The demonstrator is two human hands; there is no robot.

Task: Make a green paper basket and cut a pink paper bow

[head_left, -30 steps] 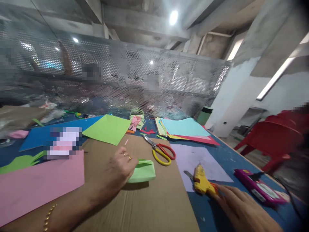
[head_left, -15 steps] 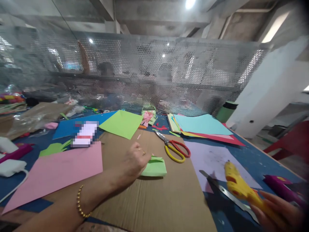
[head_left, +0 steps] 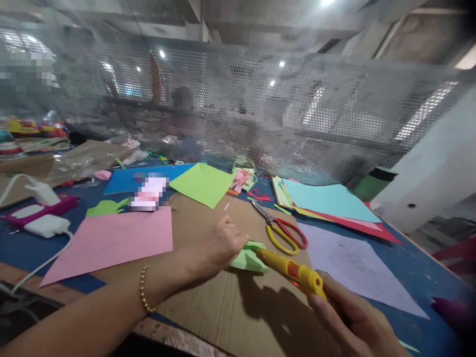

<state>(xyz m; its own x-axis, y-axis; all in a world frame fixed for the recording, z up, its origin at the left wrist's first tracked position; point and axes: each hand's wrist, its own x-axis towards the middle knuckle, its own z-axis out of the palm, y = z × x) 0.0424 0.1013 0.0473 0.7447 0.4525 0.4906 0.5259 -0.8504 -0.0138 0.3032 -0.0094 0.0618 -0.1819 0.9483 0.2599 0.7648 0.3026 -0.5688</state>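
My left hand [head_left: 226, 243], with a ring and a gold bead bracelet, is closed on the left end of a folded light green paper piece [head_left: 251, 260]. The paper rests on a brown cardboard sheet [head_left: 208, 307]; its pinched edge is hidden behind my fingers. My right hand [head_left: 349, 312] is wrapped round a yellow hot glue gun [head_left: 297, 272]. The nozzle is at the upper right part of the green paper; whether it touches, I cannot tell. Just beyond lie scissors [head_left: 278, 229] with one red and one yellow handle, blades apart.
Pink paper [head_left: 122, 238] lies left, with a phone [head_left: 150, 193] behind it. A lime sheet [head_left: 204, 183], a small green paper basket [head_left: 243, 173] and stacked coloured papers [head_left: 330, 201] are at the back. Lilac paper [head_left: 353, 258] lies right. A purple power strip [head_left: 44, 215] is far left.
My right hand has brought the glue gun leftward from the right side to the green paper. My left hand keeps its grip. The view has shifted slightly.
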